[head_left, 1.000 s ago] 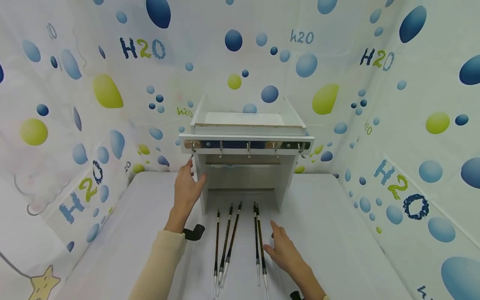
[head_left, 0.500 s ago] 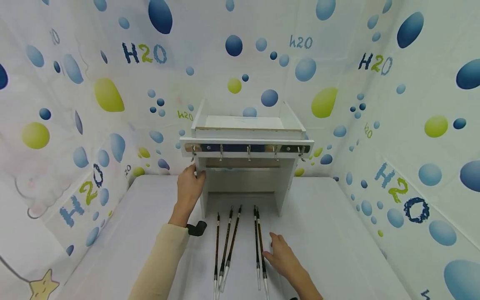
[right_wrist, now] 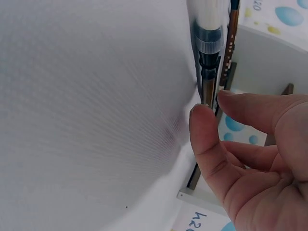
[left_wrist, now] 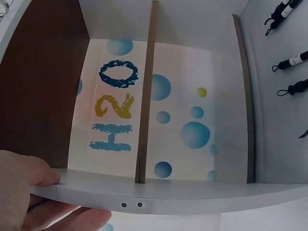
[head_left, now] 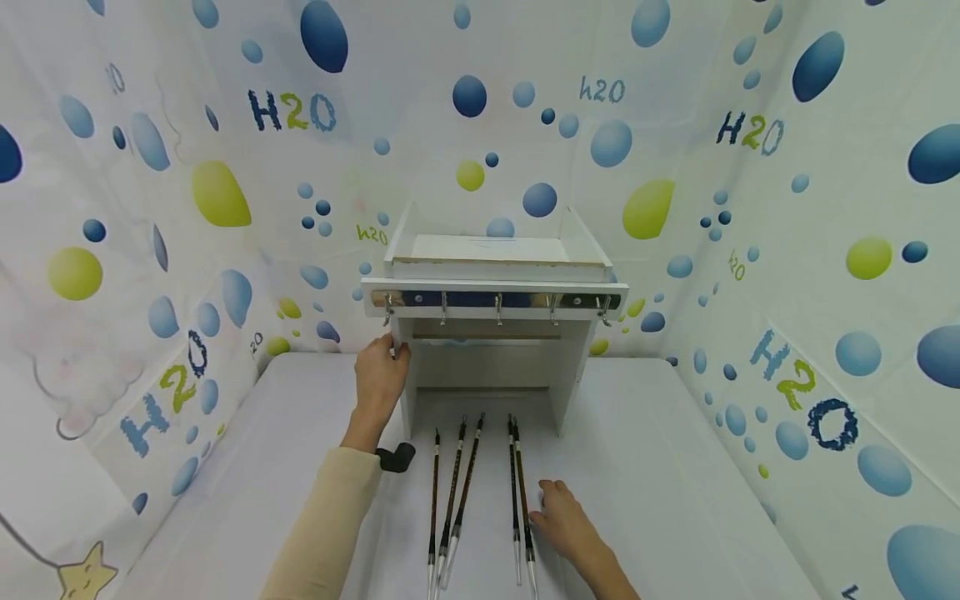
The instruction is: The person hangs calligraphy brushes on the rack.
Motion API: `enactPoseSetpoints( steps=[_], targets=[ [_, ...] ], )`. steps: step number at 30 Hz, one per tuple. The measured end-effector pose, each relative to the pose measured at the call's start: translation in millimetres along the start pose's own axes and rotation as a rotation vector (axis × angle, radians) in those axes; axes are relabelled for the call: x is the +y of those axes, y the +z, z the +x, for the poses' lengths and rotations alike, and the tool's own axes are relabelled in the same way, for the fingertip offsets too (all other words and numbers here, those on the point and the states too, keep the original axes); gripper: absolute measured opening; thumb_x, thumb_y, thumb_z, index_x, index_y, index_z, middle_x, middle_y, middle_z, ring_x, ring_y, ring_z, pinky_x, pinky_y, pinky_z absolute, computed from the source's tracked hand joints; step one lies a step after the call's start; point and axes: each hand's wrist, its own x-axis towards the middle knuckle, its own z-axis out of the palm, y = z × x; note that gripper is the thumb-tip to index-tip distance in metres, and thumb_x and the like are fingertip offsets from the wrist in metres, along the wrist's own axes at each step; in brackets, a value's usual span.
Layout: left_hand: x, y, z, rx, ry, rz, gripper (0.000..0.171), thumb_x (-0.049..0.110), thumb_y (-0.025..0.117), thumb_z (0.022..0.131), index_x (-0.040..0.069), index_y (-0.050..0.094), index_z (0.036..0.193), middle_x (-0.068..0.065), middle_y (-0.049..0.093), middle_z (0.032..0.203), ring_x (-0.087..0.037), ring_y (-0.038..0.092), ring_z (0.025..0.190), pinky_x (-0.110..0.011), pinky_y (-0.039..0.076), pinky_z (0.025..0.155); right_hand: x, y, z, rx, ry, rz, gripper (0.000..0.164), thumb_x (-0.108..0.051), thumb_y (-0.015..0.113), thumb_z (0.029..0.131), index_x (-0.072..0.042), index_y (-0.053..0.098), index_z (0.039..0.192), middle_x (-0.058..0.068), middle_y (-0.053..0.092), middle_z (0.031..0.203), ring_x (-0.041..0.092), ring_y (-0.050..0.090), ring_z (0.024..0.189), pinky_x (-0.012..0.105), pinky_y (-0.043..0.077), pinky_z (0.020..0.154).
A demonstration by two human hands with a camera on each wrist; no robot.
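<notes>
My left hand (head_left: 378,375) grips the left side panel of a white wooden shelf rack (head_left: 573,358). In the left wrist view the thumb (left_wrist: 43,174) lies on the panel's inner face (left_wrist: 168,195), with the other fingers round its outer side. Beside the right pair of ink brushes (head_left: 523,500) is my right hand (head_left: 566,521), its fingers bent. The right wrist view has its thumb and forefinger apart, overlapping the lower end of a brush (right_wrist: 209,48). More ink brushes (head_left: 452,483) lie in a left group, white bristles toward me.
A metal strip with several hooks (head_left: 480,299) runs across the rack's front. The rack stands on a white-covered table (head_left: 660,467), near the back wall sheet (head_left: 420,108) printed with dots and lettering. Small loops at the brush ends point toward the rack.
My left hand has gone from spread fingers beside the rack to gripping its side panel. The right hand has drawn slightly nearer to me, its fingers more bent. The head view has tilted up a little.
</notes>
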Motion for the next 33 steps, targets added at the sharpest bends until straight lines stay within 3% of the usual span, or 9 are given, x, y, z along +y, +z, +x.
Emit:
enactPoseSetpoints(
  steps=[5, 11, 24, 33],
  targets=[
    [-1.1, 1.5, -0.3, 0.016, 0.015, -0.002, 0.02, 0.011, 0.061, 0.09, -0.007, 0.07, 0.089, -0.026, 0.07, 0.08, -0.036, 0.063, 0.064, -0.053, 0.051, 0.061, 1, 3, 1, -0.004, 0.013, -0.003, 0.043, -0.01, 0.074, 0.085, 0.013, 0.059, 0.119, 0.012, 0.059, 0.091, 0.02, 0.057, 0.079, 0.037, 0.054, 0.067],
    [0.3, 0.1, -2.1, 0.009, 0.008, -0.01, 0.021, 0.01, 0.062, 0.09, -0.009, 0.071, 0.094, -0.028, 0.071, 0.084, -0.041, 0.069, 0.072, -0.055, 0.053, 0.065, 4, 7, -2, 0.013, -0.034, -0.019, 0.036, -0.008, 0.074, 0.084, 0.012, 0.061, 0.112, 0.009, 0.056, 0.084, 0.016, 0.051, 0.073, 0.032, 0.049, 0.061],
    [0.1, 2.5, -2.9, 0.064, 0.045, -0.001, 0.018, 0.007, 0.062, 0.089, -0.009, 0.07, 0.09, -0.027, 0.07, 0.081, -0.042, 0.069, 0.07, -0.055, 0.053, 0.063, 6, 10, 1, 0.043, -0.076, -0.001, 0.026, -0.007, 0.069, 0.087, 0.012, 0.064, 0.103, 0.009, 0.059, 0.081, 0.016, 0.053, 0.072, 0.032, 0.049, 0.06],
    [-1.5, 3.5, -2.6, 0.068, 0.046, -0.012, 0.02, 0.008, 0.063, 0.089, -0.01, 0.072, 0.094, -0.028, 0.071, 0.085, -0.042, 0.072, 0.076, -0.055, 0.055, 0.066, 2, 13, 3, 0.033, -0.081, 0.037, 0.028, -0.009, 0.068, 0.089, 0.013, 0.065, 0.105, 0.01, 0.062, 0.082, 0.016, 0.055, 0.073, 0.03, 0.05, 0.059]
  ],
)
